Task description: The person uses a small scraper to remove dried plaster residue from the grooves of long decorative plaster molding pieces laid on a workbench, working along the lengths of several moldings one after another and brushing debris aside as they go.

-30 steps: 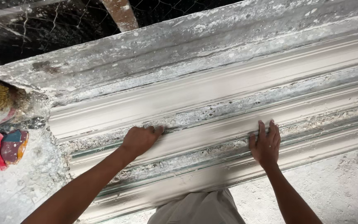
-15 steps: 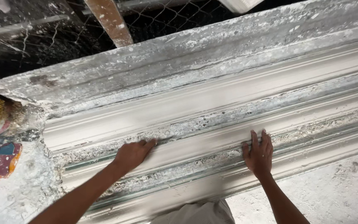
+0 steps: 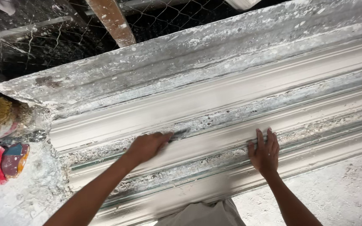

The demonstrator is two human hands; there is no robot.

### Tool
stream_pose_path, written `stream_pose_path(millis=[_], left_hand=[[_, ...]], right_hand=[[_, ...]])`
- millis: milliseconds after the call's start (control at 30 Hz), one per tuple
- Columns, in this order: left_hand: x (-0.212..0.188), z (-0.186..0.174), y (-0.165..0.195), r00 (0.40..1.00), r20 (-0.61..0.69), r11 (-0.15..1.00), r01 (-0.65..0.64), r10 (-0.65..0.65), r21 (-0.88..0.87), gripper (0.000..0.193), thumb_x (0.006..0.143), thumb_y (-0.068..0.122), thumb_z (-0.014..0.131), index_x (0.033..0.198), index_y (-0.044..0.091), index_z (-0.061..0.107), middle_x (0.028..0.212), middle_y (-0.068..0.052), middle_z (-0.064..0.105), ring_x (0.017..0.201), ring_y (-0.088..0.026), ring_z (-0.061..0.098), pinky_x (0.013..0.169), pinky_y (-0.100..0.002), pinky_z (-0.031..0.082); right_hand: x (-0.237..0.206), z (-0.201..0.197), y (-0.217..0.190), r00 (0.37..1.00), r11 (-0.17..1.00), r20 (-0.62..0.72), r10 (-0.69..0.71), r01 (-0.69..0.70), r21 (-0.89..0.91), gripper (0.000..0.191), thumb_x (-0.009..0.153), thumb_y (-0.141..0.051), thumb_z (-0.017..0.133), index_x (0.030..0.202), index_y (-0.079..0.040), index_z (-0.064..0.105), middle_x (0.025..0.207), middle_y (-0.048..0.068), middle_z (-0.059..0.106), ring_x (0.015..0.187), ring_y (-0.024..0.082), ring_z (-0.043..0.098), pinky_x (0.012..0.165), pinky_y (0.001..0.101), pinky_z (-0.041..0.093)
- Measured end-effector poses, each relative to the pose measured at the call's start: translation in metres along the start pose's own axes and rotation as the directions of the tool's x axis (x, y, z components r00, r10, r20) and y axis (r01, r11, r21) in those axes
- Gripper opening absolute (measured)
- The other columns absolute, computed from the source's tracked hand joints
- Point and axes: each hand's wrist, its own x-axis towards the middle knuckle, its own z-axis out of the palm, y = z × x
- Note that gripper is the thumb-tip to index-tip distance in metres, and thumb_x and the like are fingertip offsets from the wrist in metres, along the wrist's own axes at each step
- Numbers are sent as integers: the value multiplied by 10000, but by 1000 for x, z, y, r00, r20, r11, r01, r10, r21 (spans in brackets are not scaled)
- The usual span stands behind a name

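Head view, near: a fold of pale cloth (image 3: 197, 213) at the bottom edge.
Right hand (image 3: 265, 151): open, flat, palm down on the long white plaster moulding (image 3: 239, 104), holding nothing.
Left hand (image 3: 147, 146): closed round a small dark tool (image 3: 180, 134), its tip in a groove.
Moulding axis: left to right, rising rightward, under both hands.
Far: wire mesh (image 3: 42, 37), wooden strut (image 3: 113, 21).

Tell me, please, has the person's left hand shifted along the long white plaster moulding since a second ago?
Cannot tell: the left hand lies in the same groove of the moulding, near its left end; the camera itself moved.
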Motion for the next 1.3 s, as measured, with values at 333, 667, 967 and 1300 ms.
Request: stream_pose_path(millis=[333,667,967,1300], left_hand=[[77,55,77,990,138,970,-55,22,236,501,1041,137,488,1538,183,441,941,-203,717,628,-301,710,465,-440,579],[10,35,4,978,180,974,68,-108,217,432,1070,319,481,1499,293,437,988,-143,711,547,-268,692,398,-407,566],[67,68,65,989,-142,995,57,-45,84,351,1032,227,487,1355,188,618,801,-131,722,614,-314,694,432,-482,547],[28,15,50,985,141,925,-146,102,351,519,938,84,581,1446,157,502,1219,-138,678,875,-311,733,505,-421,614]], right_hand=[[1,3,1,1000,1000,4,7,-7,2,615,1008,-455,483,1551,-171,434,1625,280,293,1504,478,294,1181,648,293],[-2,0,4,1000,1000,-6,3,-3,28,627,982,-428,539,1549,-185,431,1624,262,292,1495,480,299,1185,649,295],[1,-1,2,1000,1000,10,-6,6,12,621,1005,-435,503,1562,-169,427,1623,281,292,1502,481,276,1193,640,277],[-2,-2,0,999,999,18,32,-33,34,624,996,-438,510,1558,-176,434,1625,271,299,1498,462,283,1193,628,265]])
